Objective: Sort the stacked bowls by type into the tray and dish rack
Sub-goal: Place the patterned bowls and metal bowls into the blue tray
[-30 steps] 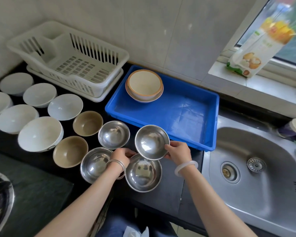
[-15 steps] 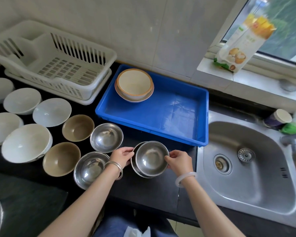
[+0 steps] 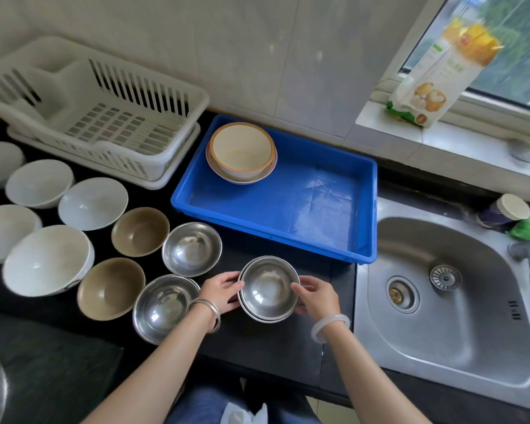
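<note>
The black table [image 3: 276, 347] carries a white dish rack [image 3: 104, 117] at the back left; a blue tray [image 3: 334, 240] just beside it; white bowls [image 3: 46, 258], brown bowls [image 3: 140, 231] and steel bowls [image 3: 192, 249] in front; nested steel bowls [image 3: 268, 289] near the sink [image 3: 441, 301].

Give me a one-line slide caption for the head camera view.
Both hands, left hand and right hand, hold nested steel bowls on the counter before a blue tray.

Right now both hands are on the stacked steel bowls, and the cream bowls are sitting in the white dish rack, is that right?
Not quite. The left hand and right hand do grip the stacked steel bowls, but the head view shows the cream bowls in the blue tray. The dish rack holds no bowls.
</note>
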`<act>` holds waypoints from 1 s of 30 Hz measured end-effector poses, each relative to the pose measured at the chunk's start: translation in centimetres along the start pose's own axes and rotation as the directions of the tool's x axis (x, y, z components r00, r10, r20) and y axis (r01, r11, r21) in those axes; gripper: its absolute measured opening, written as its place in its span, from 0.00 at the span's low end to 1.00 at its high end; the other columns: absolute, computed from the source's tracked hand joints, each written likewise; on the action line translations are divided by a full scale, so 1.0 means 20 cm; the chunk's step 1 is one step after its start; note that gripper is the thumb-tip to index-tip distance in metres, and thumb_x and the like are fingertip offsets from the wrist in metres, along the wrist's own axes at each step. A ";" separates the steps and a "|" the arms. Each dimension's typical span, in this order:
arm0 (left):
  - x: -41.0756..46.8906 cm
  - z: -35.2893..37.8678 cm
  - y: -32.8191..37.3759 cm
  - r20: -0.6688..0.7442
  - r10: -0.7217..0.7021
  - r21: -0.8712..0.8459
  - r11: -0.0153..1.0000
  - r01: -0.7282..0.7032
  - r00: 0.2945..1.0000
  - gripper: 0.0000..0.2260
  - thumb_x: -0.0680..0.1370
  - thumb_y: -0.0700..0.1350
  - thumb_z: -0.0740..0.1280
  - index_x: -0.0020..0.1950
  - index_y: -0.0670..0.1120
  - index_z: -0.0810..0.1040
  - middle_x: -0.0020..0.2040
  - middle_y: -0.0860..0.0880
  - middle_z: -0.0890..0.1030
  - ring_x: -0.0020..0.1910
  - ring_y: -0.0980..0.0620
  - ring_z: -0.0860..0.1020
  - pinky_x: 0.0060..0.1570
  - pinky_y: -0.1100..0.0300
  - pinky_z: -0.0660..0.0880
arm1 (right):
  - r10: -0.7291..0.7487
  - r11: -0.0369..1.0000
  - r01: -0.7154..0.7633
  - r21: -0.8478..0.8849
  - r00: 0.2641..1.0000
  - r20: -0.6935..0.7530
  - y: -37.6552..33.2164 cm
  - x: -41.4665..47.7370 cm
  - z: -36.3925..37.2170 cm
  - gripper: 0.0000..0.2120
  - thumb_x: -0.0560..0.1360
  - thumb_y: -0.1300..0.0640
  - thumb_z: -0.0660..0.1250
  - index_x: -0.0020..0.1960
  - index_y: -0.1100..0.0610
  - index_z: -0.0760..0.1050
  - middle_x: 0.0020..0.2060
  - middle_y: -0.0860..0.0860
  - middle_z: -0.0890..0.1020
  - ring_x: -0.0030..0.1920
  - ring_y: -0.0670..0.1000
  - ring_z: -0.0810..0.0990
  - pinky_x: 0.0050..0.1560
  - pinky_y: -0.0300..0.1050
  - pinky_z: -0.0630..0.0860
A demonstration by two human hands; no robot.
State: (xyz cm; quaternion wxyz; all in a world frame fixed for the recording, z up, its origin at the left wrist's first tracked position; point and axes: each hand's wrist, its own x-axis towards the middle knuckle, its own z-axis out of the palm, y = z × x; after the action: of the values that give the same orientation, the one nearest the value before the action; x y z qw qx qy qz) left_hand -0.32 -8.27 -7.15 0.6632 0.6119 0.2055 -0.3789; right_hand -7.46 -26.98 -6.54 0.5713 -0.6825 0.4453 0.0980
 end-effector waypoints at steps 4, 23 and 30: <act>0.00 -0.01 0.01 0.014 -0.001 0.011 1.000 0.001 1.000 0.14 0.76 0.34 0.63 0.62 0.39 0.72 0.45 0.47 0.79 0.42 0.53 0.79 0.32 0.65 0.79 | 0.023 0.998 -0.024 0.054 1.000 0.012 0.00 0.02 0.01 0.09 0.72 0.58 0.72 0.52 0.55 0.80 0.44 0.53 0.83 0.43 0.54 0.84 0.36 0.44 0.83; 0.29 0.42 0.69 0.080 0.117 0.027 0.993 -0.119 0.990 0.13 0.80 0.42 0.59 0.64 0.45 0.72 0.53 0.46 0.76 0.48 0.47 0.77 0.47 0.50 0.78 | -0.126 0.971 0.130 0.199 0.991 -0.033 -0.63 0.43 -0.27 0.10 0.72 0.57 0.71 0.52 0.59 0.78 0.37 0.53 0.80 0.31 0.52 0.81 0.29 0.41 0.79; 0.52 0.54 0.73 0.031 0.046 -0.004 0.999 -0.046 0.998 0.16 0.81 0.40 0.57 0.68 0.42 0.69 0.61 0.41 0.74 0.53 0.44 0.74 0.51 0.47 0.75 | -0.040 0.974 0.048 0.220 0.998 -0.042 -0.67 0.68 -0.25 0.08 0.73 0.58 0.70 0.51 0.57 0.75 0.37 0.53 0.80 0.32 0.52 0.80 0.26 0.38 0.78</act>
State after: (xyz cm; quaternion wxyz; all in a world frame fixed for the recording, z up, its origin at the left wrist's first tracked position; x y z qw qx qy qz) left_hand 15.08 -21.83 -3.45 0.6760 0.6093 0.1814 -0.3726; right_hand 8.30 -38.66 -4.32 0.6372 -0.6261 0.4489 0.0225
